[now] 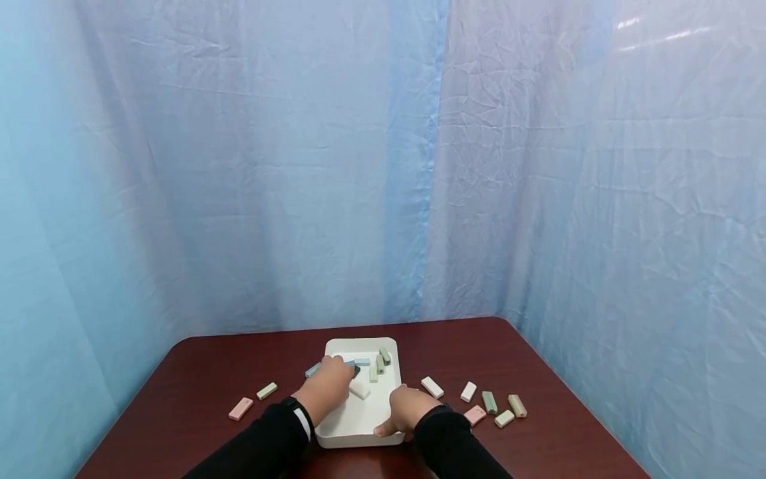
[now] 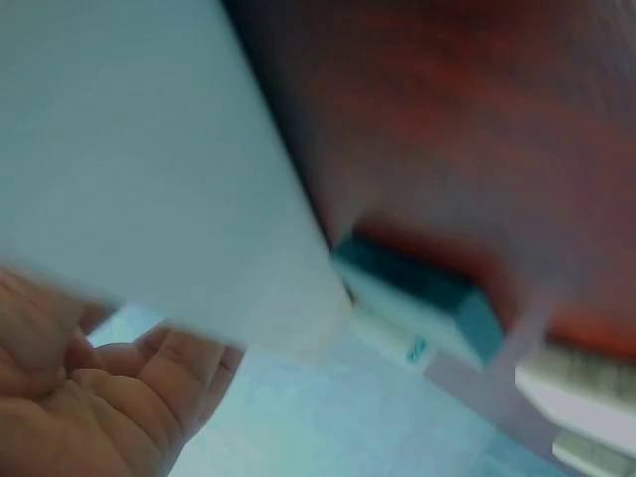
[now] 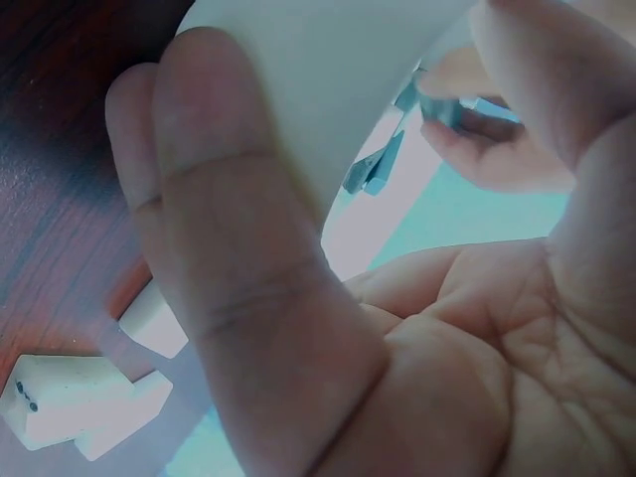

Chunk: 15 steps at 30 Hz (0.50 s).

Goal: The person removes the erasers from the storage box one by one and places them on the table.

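Note:
A white tray [image 1: 359,436] lies on the table, with several small tile-like blocks inside. My left hand [image 1: 330,386] reaches over its left side and pinches a dark green block [image 3: 440,111] between thumb and fingertips, seen in the right wrist view. A white block [image 1: 360,389] lies in the tray just right of that hand. Near the tray's far right are pale green blocks [image 1: 380,363], and a light blue block [image 1: 362,362] lies beside them. My right hand [image 1: 409,409] grips the tray's near right edge, thumb over the rim and fingers outside.
Right of the tray lie a white block [image 1: 432,387], a pink block [image 1: 475,415], a green block [image 1: 489,402] and several others. On the left are a pink block [image 1: 241,408] and a pale green block [image 1: 266,390]. Blue curtains [image 1: 335,199] surround the dark red table [image 1: 209,372].

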Tool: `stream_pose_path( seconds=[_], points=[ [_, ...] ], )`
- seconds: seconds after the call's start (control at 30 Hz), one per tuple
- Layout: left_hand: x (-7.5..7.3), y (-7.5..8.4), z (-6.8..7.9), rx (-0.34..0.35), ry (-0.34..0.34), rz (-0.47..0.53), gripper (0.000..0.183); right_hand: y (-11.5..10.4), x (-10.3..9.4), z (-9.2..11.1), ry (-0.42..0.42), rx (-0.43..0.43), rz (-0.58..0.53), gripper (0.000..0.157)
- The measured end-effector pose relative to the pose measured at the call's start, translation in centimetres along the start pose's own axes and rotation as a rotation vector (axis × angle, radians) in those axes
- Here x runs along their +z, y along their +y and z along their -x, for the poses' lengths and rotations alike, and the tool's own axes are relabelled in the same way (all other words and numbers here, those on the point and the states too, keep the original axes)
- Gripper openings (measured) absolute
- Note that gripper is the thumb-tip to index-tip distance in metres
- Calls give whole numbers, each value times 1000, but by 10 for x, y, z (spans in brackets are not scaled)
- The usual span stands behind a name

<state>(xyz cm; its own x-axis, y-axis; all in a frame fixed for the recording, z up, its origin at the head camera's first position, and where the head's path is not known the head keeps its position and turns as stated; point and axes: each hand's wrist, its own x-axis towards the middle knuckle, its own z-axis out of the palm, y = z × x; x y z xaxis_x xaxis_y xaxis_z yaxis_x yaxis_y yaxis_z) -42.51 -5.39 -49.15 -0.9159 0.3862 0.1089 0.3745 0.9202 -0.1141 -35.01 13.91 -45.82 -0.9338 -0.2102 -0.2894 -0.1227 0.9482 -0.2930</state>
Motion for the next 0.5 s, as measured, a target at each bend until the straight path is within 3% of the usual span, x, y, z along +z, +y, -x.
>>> stream_pose_path(
  seconds=[0.13,0.27,0.5],
  points=[
    [-14,-21,-1,-16,69,102,4,-1,-4,1,10,-9,15,40],
    [-24,-56,0,-73,107,228,9,-1,-6,1,16,-12,6,40],
    [-13,-118,17,-158,64,309,26,2,-5,1,-7,-23,3,39]
  ],
)
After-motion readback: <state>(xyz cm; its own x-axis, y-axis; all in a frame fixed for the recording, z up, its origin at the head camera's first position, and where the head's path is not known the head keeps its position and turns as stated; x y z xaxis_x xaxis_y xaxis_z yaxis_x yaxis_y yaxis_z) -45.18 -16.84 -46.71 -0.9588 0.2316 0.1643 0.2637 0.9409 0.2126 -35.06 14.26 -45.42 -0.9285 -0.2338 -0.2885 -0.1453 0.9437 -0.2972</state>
